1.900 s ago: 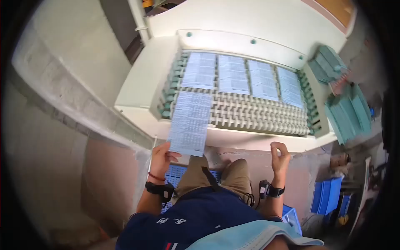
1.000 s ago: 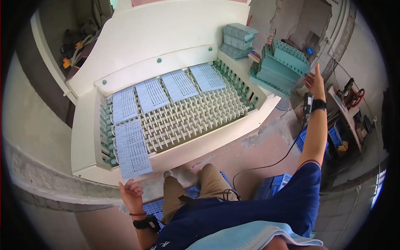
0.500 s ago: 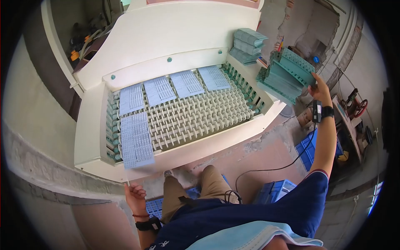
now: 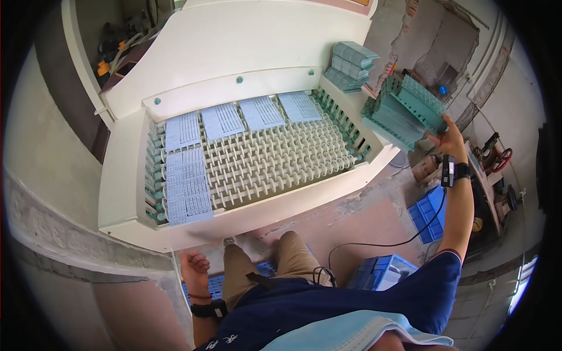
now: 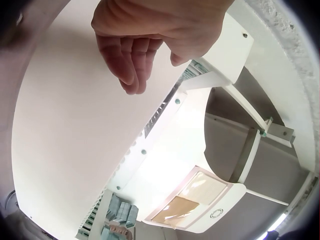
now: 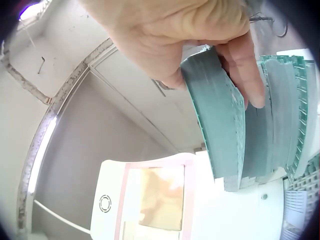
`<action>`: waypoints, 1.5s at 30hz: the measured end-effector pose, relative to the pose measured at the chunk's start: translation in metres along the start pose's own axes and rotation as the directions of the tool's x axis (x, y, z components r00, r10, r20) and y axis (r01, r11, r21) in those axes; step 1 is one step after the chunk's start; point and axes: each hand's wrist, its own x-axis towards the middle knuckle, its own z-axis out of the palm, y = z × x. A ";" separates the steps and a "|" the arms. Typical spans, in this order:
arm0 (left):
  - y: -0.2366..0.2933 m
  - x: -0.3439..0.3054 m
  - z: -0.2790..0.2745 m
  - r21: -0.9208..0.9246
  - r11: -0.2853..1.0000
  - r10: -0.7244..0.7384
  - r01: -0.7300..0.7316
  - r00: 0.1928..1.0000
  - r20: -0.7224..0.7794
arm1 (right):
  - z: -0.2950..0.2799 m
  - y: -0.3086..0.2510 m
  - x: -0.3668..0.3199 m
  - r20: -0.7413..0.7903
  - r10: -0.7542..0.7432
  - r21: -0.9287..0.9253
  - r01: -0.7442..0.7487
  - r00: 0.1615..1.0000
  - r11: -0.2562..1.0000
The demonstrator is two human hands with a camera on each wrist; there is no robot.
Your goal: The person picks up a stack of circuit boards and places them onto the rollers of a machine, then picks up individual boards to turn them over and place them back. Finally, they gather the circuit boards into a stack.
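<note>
My left hand (image 4: pixel 195 272) hangs by the machine's front edge, below a blue patterned panel (image 4: pixel 188 187) lying on the front left rollers, and does not touch it. In the left wrist view that hand (image 5: pixel 157 27) has loosely curled fingers with nothing in them. At the right end of the machine, my right hand (image 4: pixel 452 143) grips the outer part of a green panel stack (image 4: pixel 404 114). The right wrist view shows the hand (image 6: pixel 185 30) with thumb and fingers around the upper end of green panels (image 6: pixel 215 115); other panels stand beside them.
Four blue panels lie in a row at the back of the white rollers (image 4: pixel 275 158). Another green stack (image 4: pixel 349 65) rests on the machine's right ledge. Blue crates (image 4: pixel 377 272) stand on the floor at the right, and a black cable runs from the right wrist.
My left hand has let go of the front panel, which has moved back over the rollers. My right hand has reached out right and taken hold of green panels, which now lean outward.
</note>
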 end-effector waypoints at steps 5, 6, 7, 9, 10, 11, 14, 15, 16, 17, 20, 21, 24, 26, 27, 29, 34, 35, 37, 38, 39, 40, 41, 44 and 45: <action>-0.002 -0.006 0.006 0.039 0.997 0.071 -0.070 0.997 -0.035 | 0.011 0.007 -0.023 -0.023 -0.073 0.035 0.073 0.997 0.997; -0.003 -0.007 0.004 0.046 0.995 0.086 -0.084 0.995 -0.043 | 0.012 0.008 -0.024 -0.021 -0.069 0.029 0.070 0.997 0.997; -0.003 -0.006 0.002 0.045 0.996 0.084 -0.082 0.995 -0.045 | 0.012 0.009 -0.025 -0.004 -0.052 0.088 0.052 0.999 0.995; -0.001 -0.004 -0.003 0.048 0.998 0.049 -0.046 0.997 -0.062 | 0.010 0.011 -0.025 0.009 -0.029 0.149 0.027 1.000 0.989; -0.001 -0.003 -0.005 0.053 0.998 0.046 -0.042 0.997 -0.063 | 0.007 0.008 -0.021 0.036 0.015 0.172 -0.022 0.999 0.985; -0.002 -0.002 -0.006 0.062 0.996 0.061 -0.058 0.997 -0.043 | 0.004 0.005 -0.018 0.068 0.054 0.192 -0.066 0.996 0.979; -0.005 -0.001 -0.003 0.036 0.996 0.083 -0.082 0.997 -0.007 | -0.012 0.015 0.008 -0.004 -0.052 0.196 0.052 0.999 0.979; -0.004 -0.001 -0.002 0.019 0.995 0.094 -0.094 0.996 0.007 | -0.007 0.017 0.001 0.015 -0.110 0.227 0.104 0.994 0.968; -0.003 -0.003 0.000 0.000 0.994 0.110 -0.110 0.994 -0.005 | -0.004 0.018 -0.002 0.042 -0.115 0.224 0.103 0.993 0.969; -0.002 -0.006 0.001 0.016 0.993 0.116 -0.115 0.993 -0.024 | -0.002 0.021 -0.003 0.050 -0.133 0.276 0.114 0.990 0.954; 0.006 -0.008 -0.012 0.023 0.991 0.133 -0.132 0.990 -0.046 | -0.013 0.036 -0.007 0.126 -0.153 0.380 0.095 0.980 0.920; 0.005 -0.008 -0.018 0.022 0.990 0.139 -0.138 0.990 -0.032 | -0.010 0.042 -0.016 0.122 -0.170 0.406 0.108 0.978 0.907; 0.005 -0.004 -0.034 -0.017 0.991 0.133 -0.134 0.991 -0.025 | 0.011 0.057 -0.057 0.209 -0.182 0.431 0.077 0.961 0.899; 0.002 -0.003 -0.032 0.063 0.982 0.183 -0.178 0.980 -0.080 | 0.016 0.073 -0.065 0.305 -0.124 0.379 -0.001 0.944 0.925; 0.006 -0.007 -0.023 0.087 0.980 0.187 -0.179 0.978 -0.091 | 0.036 0.080 -0.079 0.388 -0.108 0.381 -0.052 0.915 0.923; 0.007 -0.012 -0.013 0.101 0.974 0.214 -0.203 0.970 -0.117 | 0.078 0.102 -0.105 0.396 -0.176 0.380 0.013 0.901 0.925; 0.005 -0.024 -0.005 -0.001 0.989 0.151 -0.151 0.989 0.001 | 0.191 0.163 -0.157 0.607 -0.145 0.380 -0.125 0.781 0.916; 0.005 -0.027 -0.008 -0.002 0.987 0.161 -0.161 0.987 -0.002 | 0.220 0.167 -0.175 0.664 -0.086 0.338 -0.196 0.743 0.920; 0.005 -0.035 -0.017 0.003 0.981 0.195 -0.195 0.981 0.019 | 0.269 0.184 -0.199 0.761 0.029 0.245 -0.329 0.648 0.912; 0.007 -0.039 -0.022 0.001 0.977 0.212 -0.212 0.977 0.015 | 0.290 0.197 -0.204 0.801 0.081 0.193 -0.385 0.593 0.903; 0.009 -0.044 -0.026 0.009 0.977 0.212 -0.212 0.977 -0.014 | 0.313 0.208 -0.214 0.835 0.121 0.147 -0.429 0.537 0.891; 0.011 -0.050 -0.030 0.018 0.977 0.211 -0.211 0.976 -0.044 | 0.335 0.219 -0.223 0.863 0.160 0.099 -0.471 0.480 0.877; 0.013 -0.056 -0.034 0.014 0.974 0.226 -0.225 0.973 -0.049 | 0.356 0.231 -0.233 0.883 0.180 0.069 -0.498 0.434 0.864; 0.018 -0.066 -0.047 0.014 0.966 0.260 -0.260 0.960 -0.106 | 0.416 0.269 -0.238 0.944 0.277 -0.134 -0.561 0.178 0.817; 0.020 -0.068 -0.053 0.009 0.959 0.281 -0.282 0.952 -0.125 | 0.430 0.269 -0.251 0.947 0.274 -0.138 -0.559 0.166 0.818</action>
